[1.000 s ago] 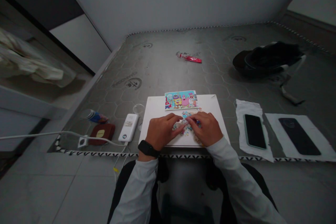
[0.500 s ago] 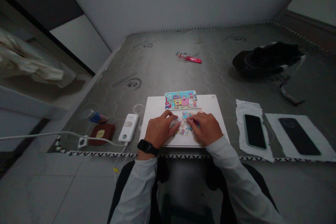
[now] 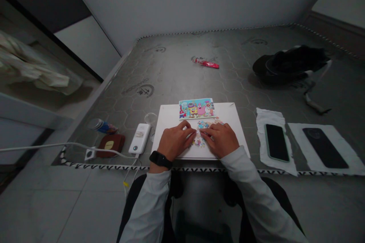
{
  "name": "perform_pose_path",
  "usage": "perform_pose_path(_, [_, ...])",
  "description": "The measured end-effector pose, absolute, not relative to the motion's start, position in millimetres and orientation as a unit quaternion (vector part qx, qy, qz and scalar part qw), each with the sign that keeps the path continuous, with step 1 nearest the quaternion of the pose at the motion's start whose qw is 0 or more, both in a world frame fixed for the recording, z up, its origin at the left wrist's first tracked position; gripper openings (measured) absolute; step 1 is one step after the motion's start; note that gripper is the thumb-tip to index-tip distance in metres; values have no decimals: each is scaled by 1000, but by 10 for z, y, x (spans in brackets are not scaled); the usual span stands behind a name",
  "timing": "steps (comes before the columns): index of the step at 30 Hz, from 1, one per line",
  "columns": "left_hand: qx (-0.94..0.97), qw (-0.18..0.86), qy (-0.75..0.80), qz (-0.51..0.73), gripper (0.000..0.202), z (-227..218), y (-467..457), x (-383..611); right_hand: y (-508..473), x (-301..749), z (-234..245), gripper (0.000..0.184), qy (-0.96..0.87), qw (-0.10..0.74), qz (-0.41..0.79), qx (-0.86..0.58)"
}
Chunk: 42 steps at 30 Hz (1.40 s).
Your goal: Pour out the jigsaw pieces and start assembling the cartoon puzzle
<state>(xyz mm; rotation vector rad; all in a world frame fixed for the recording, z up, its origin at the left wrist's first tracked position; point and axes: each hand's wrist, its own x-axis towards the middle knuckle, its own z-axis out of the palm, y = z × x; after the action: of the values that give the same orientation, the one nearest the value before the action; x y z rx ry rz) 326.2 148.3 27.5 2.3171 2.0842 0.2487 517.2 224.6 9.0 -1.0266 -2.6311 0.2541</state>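
A heap of small colourful jigsaw puzzle pieces [image 3: 203, 124] lies on a white board [image 3: 167, 115], partly covered by my hands. My left hand [image 3: 177, 140], with a black band on its wrist, is closed in a pinch at the heap's left side. Opposite it, my right hand [image 3: 221, 139] also pinches, its fingertips almost meeting the left ones. A pale jigsaw piece seems to sit between the fingertips, mostly hidden. Behind the heap, a cartoon picture card [image 3: 196, 109] lies at the board's far edge.
Left of the board are a white power bank [image 3: 139, 138] with a cable, a brown case [image 3: 110, 145] and a small blue bottle [image 3: 104, 126]. To the right, two phones [image 3: 276, 142] lie on white tissues. Farther back are a red packet [image 3: 207, 63] and a black cap [image 3: 288, 64].
My right hand has shifted slightly left, bringing its fingertips closer to those of my left hand. The left hand has hardly moved, and the card stays put.
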Motion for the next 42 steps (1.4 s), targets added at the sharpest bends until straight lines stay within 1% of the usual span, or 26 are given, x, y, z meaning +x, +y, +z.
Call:
perform_pose_path(9, [734,2,676,64,34,250,1490,3241,2246,5185,68,27,-907,157,79,-383])
perform_pose_path(16, [747,14,660,73,35,250,1497,3264,2251,5182,61,25,-921,149,81,-349])
perform_pose_path(23, [743,11,666,68,36,256,1497,3264,2268,5206,52,20,-912,173,90,-361])
perform_pose_path(27, [734,4,676,66,36,244,1501,3261,2269,5207,66,16,-907,170,93,-374])
perform_pose_path(36, [725,-1,685,70,35,218,1503,3273,2270,5214,12,27,-902,163,83,-390])
perform_pose_path(42, [732,7,676,82,32,210,1506,3274,2270,5194,31,19,-906,156,93,-382])
